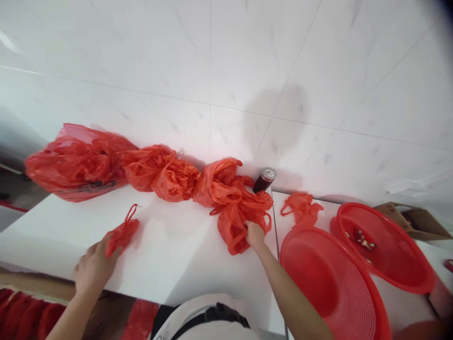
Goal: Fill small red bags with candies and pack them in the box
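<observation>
Thin red plastic, crinkly and semi-see-through, is covering most of the far edge of the white counter (170, 245): a row of bags is sitting pushed up against the tiled wall (226, 71), prob. so the near part is staying free for working. The left hand (92, 268) is pinching a small folded bag (122, 232) w/ fingers closed on it, its loop handle sticking up toward the far side. The right hand (254, 233) is gripping the near end of a crumpled bag (238, 212), fingers curled into the loose plastic, which is bunching and wrinkling around the hold. To the left, a big bag (76, 163) is lying puffed and full, then two knotted bags (161, 172) beside it, touching. A dark bottle (264, 180) w/ a silvery cap is leaning against the wall just right of the crumpled bag. Another small bag (301, 208) is lying flat further right. Two round red baskets, rigid plastic w/ fine mesh holes, are overlapping at the right: the near basket (329, 283) is looking empty, the far basket (385, 245) is holding a few small bits, too small to tell. A cardboard box (414, 219) is sitting beyond.
</observation>
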The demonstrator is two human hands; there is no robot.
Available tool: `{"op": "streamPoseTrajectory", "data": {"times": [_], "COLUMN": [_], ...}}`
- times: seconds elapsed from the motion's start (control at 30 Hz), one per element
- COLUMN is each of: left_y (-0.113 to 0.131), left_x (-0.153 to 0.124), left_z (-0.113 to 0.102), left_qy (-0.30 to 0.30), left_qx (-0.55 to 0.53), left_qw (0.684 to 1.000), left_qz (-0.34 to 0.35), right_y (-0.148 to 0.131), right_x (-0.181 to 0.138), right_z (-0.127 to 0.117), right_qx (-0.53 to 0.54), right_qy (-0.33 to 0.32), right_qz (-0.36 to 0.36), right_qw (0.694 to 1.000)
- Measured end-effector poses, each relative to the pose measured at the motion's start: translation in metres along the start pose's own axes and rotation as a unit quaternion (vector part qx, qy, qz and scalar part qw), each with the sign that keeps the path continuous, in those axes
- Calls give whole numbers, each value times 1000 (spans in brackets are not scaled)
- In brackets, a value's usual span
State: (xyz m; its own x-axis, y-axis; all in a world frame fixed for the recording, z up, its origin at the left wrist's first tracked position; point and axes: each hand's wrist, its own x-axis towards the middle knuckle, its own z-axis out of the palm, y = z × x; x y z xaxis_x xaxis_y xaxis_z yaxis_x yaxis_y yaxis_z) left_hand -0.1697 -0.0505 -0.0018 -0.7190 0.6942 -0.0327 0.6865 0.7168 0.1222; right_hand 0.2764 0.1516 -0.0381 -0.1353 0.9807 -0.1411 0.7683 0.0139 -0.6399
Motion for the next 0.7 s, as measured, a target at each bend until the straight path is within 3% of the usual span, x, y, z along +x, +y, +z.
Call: {"op": "streamPoseTrajectory", "data": {"times": [0.1,0.13,0.17,0.23,0.3,0.33,0.37,0.43,0.53,0.7], "left_y": [45,68,94,149,202,225,246,280,315,346], "left_x": [-23,-35,-48,-78,-105,-114,-120,-121,-102,-70], "left_z": [15,21,26,32,36,38,40,46,57,55], "left_qy": [52,22,-53,-269,-457,-509,-534,-539,-497,-430], "left_qx": [-163,-255,-341,-473,-559,-588,-606,-621,-635,-671], "left_qw": [984,965,938,839,692,627,586,566,587,603], "left_qz": [58,66,43,-1,-31,-47,-56,-65,-70,-36], "right_y": [-6,-9,-14,-24,-32,-34,-34,-30,-15,-8], "right_x": [-14,-21,-28,-45,-60,-67,-73,-82,-97,-125], "right_z": [-16,-21,-24,-29,-32,-35,-39,-53,-86,-133], "right_qx": [29,41,57,112,179,209,230,250,305,476], "right_qy": [51,65,78,94,89,81,75,92,186,291], "right_qz": [-19,-24,-30,-48,-71,-78,-80,-62,-2,76], "right_qw": [998,997,995,988,977,971,967,962,934,826]}}
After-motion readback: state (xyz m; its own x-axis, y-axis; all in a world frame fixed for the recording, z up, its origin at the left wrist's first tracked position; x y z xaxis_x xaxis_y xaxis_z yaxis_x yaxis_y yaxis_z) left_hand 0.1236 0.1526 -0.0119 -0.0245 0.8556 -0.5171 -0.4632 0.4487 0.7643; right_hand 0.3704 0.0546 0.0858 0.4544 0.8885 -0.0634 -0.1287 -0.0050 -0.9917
